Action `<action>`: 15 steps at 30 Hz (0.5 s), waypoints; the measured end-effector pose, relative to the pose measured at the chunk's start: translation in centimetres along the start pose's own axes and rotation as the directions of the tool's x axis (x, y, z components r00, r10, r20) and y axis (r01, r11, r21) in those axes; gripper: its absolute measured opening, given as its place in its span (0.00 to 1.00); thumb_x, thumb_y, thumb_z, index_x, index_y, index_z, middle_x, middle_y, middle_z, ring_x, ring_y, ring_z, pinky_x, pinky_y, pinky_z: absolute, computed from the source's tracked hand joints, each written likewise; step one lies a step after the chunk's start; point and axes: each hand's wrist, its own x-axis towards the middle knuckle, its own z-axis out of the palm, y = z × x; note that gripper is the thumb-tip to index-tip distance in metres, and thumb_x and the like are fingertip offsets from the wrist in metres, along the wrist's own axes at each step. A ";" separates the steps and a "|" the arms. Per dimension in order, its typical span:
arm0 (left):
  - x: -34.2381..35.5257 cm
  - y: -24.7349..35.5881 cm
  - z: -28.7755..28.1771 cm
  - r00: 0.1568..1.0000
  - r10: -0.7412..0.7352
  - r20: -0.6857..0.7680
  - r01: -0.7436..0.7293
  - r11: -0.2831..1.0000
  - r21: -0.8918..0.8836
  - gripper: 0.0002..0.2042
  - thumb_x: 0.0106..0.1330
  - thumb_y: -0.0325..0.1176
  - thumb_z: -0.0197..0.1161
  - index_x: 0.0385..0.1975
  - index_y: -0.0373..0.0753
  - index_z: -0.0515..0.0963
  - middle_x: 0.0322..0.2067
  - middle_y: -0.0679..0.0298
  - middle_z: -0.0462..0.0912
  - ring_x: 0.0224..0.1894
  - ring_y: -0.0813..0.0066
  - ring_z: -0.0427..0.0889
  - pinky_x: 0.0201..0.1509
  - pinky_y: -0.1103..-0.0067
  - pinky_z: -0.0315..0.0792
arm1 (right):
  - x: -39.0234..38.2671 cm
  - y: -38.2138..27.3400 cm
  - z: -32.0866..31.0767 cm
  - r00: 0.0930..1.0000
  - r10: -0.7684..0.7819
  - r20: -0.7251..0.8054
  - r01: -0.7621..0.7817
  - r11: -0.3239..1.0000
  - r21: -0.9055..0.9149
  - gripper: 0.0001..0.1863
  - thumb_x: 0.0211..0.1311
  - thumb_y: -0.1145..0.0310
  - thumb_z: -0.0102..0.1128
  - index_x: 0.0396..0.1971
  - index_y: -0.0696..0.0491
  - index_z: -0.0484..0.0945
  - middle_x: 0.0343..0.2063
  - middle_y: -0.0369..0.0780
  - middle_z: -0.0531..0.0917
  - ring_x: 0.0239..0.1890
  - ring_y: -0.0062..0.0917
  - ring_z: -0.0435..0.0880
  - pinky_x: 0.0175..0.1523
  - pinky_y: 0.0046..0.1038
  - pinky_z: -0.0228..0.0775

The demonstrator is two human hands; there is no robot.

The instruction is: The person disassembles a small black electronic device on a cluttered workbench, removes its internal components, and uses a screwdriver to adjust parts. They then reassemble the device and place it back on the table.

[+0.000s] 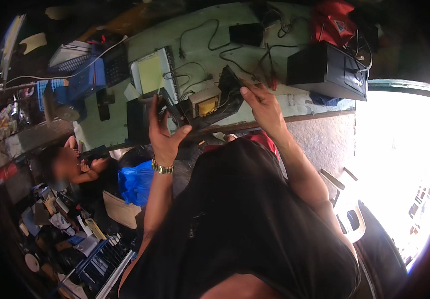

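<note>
An opened black electronic device (pixel 210 115) at the bench's front edge shows wires and a yellow component (pixel 206 105) inside. My left hand (pixel 166 133), with a gold watch on the wrist, grips its left side, thumb and fingers around the dark casing. My right hand (pixel 262 105) holds the raised right side between thumb and fingers. Behind the device, black cables (pixel 212 47) lie loosely on the green bench (pixel 185 30), and a notebook with a yellow-green page (pixel 149 74) lies at its back left.
A black box (pixel 314 70) and red bag (pixel 332 25) sit at right, blue baskets (pixel 78 82) at left. Below left are another person (pixel 75 167), a blue plastic bag (pixel 132 184) and piled items (pixel 75 234). A white chair (pixel 354 229) stands by the bright opening at right.
</note>
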 end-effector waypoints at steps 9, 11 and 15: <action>-7.8 -7.8 1.2 0.989 -0.057 0.140 -0.038 0.800 0.598 0.58 0.44 0.37 0.85 0.75 0.31 0.52 0.63 0.43 0.66 0.65 0.45 0.69 0.67 0.59 0.68 | 0.4 8.6 2.1 0.998 0.058 0.009 -0.054 0.973 -0.225 0.18 0.70 0.57 0.62 0.55 0.46 0.85 0.43 0.46 0.84 0.48 0.41 0.85 0.54 0.38 0.75; -9.2 -9.9 1.7 0.989 -0.009 0.148 -0.085 0.786 0.613 0.57 0.45 0.37 0.85 0.74 0.32 0.54 0.63 0.43 0.66 0.65 0.46 0.68 0.68 0.59 0.67 | 0.1 9.8 2.9 0.995 0.094 0.019 -0.085 0.957 -0.276 0.17 0.69 0.58 0.62 0.53 0.44 0.86 0.44 0.47 0.84 0.47 0.43 0.85 0.51 0.40 0.75; -11.5 -12.9 1.8 0.989 -0.139 0.051 0.086 0.820 0.566 0.53 0.42 0.37 0.86 0.69 0.34 0.59 0.61 0.48 0.66 0.65 0.49 0.67 0.69 0.60 0.66 | -0.7 11.0 4.2 0.993 0.116 0.011 -0.107 0.948 -0.300 0.16 0.68 0.58 0.63 0.53 0.44 0.87 0.47 0.47 0.84 0.47 0.43 0.85 0.52 0.38 0.76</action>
